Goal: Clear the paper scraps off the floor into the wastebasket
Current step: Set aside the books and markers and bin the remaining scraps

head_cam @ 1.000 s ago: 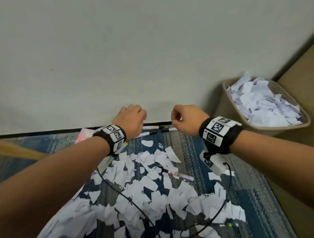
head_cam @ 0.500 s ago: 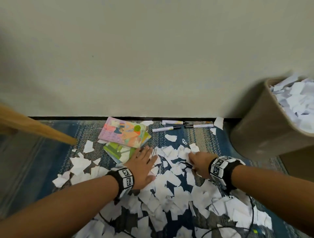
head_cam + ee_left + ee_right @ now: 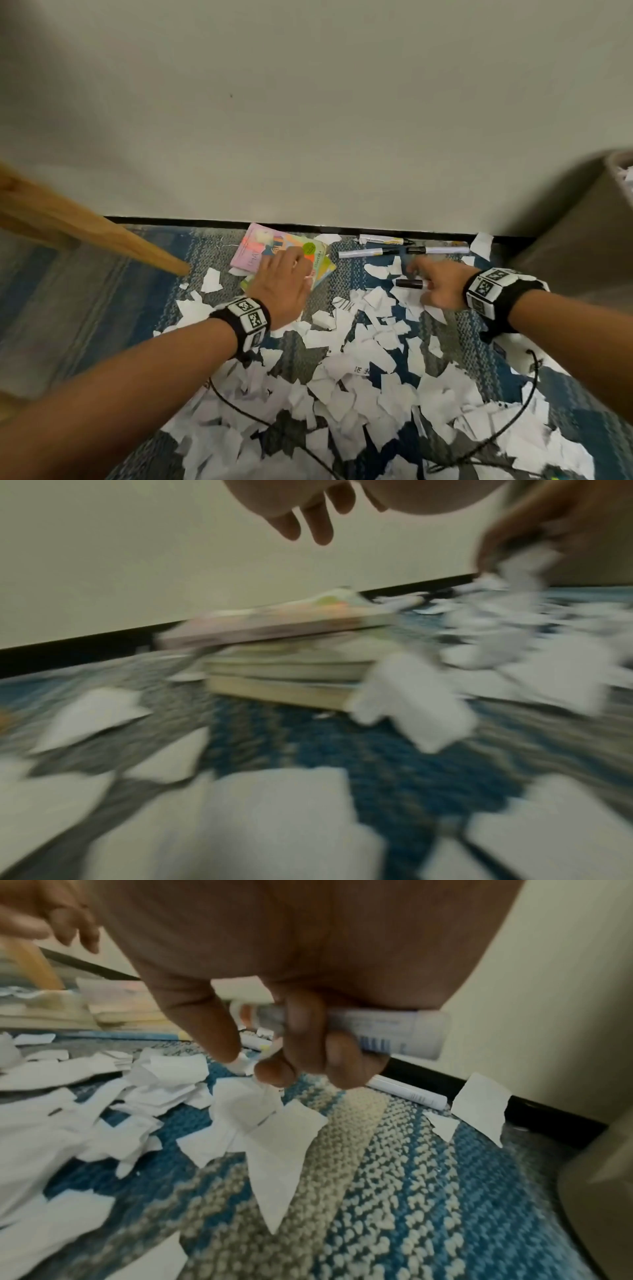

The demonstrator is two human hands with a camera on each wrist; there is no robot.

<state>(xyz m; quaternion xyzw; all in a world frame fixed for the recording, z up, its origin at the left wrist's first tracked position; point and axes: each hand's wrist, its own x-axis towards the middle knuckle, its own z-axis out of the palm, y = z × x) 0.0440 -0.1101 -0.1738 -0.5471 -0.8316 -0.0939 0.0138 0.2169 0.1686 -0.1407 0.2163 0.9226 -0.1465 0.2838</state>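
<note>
White paper scraps (image 3: 359, 370) litter the blue-grey carpet in front of me. The tan wastebasket (image 3: 579, 240) stands at the far right by the wall, with only its side and a bit of its rim showing. My left hand (image 3: 284, 274) is spread with straight fingers (image 3: 315, 526) over a stack of books (image 3: 281, 631) and holds nothing. My right hand (image 3: 431, 284) is curled round a black-capped white marker (image 3: 404, 1034), low over the scraps (image 3: 274, 1137) near the wall. I cannot tell whether its fingertips also pinch a scrap.
Other markers (image 3: 373, 253) lie along the black baseboard. A slanted wooden leg (image 3: 102, 236) meets the floor at the left. Black cables (image 3: 534, 380) run from my wrists across the scraps. The wastebasket's side (image 3: 603, 1177) is close on my right.
Both hands came down from near the wall to the floor. The left hand slid forward over the books, and the right hand took a marker out of the scraps.
</note>
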